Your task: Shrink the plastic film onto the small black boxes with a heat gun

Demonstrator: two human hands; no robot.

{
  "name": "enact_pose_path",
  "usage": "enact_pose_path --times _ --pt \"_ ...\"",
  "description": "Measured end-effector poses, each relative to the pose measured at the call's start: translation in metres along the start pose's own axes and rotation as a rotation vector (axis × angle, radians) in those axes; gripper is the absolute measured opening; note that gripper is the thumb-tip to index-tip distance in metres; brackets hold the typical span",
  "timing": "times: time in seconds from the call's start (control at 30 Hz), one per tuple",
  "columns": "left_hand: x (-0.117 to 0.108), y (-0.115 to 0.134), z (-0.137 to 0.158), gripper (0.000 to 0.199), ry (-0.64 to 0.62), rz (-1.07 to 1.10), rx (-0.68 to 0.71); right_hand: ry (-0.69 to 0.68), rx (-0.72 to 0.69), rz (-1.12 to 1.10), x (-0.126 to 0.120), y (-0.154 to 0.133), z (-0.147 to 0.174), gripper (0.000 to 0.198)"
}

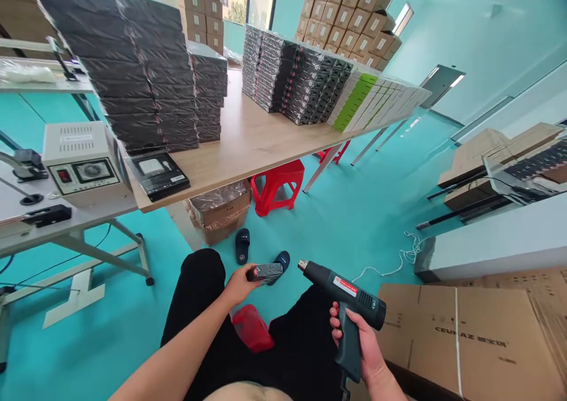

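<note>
My right hand [354, 336] is wrapped round the grip of a dark heat gun [343, 289], whose metal nozzle points left. Closed on one end of a small black box in shiny clear film [267, 271] is my left hand [239, 286]. The box is held above the floor, in front of the nozzle and a short gap away from it. Up on the wooden table [248, 153], a flat black package [158, 174] lies at the near corner, below tall stacks of black film-wrapped boxes [133, 70].
A grey control unit [82, 162] stands on the left bench. Under the table are a cardboard box [221, 209] and a red stool [278, 185]. Large cartons [469, 336] stand at my right, near a white cable [410, 250]. Slippers [242, 246] lie on the floor.
</note>
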State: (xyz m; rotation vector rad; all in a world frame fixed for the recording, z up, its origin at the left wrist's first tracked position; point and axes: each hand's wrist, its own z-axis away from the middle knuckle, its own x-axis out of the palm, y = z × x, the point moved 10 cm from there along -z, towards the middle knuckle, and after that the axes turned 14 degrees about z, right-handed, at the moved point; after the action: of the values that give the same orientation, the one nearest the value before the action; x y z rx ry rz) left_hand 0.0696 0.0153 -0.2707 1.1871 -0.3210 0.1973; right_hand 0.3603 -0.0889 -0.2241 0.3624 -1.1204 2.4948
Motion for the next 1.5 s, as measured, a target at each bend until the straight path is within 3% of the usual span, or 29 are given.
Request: enact_pose_path --times 0.1,0.2,0.33,0.73,1.13,1.27,1.5 --pt "0.003 -0.048 0.003 0.051 0.017 0.098 -0.075 0.032 0.013 0.113 0.002 -0.01 0.037 0.026" --pt "0.009 -0.071 0.007 0.046 -0.05 0.064 -0.126 0.04 0.035 0.235 0.014 -0.013 0.064 0.026" --pt "0.02 -0.061 0.006 0.037 -0.185 -0.089 -0.048 0.043 0.055 0.337 0.034 -0.008 0.077 0.025" --pt "0.02 -0.042 0.012 0.034 -0.176 -0.183 0.007 0.064 0.056 0.481 0.048 -0.004 0.075 0.027" --pt "0.016 -0.041 0.014 0.027 -0.097 -0.556 0.094 -0.012 0.081 0.544 0.084 0.005 0.063 0.029" --pt "0.012 -0.042 0.014 0.025 -0.09 -0.53 0.085 -0.002 0.076 0.563 0.083 0.006 0.059 0.031" --pt "0.009 -0.05 0.006 0.034 -0.126 -0.204 -0.026 0.137 0.03 0.543 0.047 -0.021 0.066 0.03"
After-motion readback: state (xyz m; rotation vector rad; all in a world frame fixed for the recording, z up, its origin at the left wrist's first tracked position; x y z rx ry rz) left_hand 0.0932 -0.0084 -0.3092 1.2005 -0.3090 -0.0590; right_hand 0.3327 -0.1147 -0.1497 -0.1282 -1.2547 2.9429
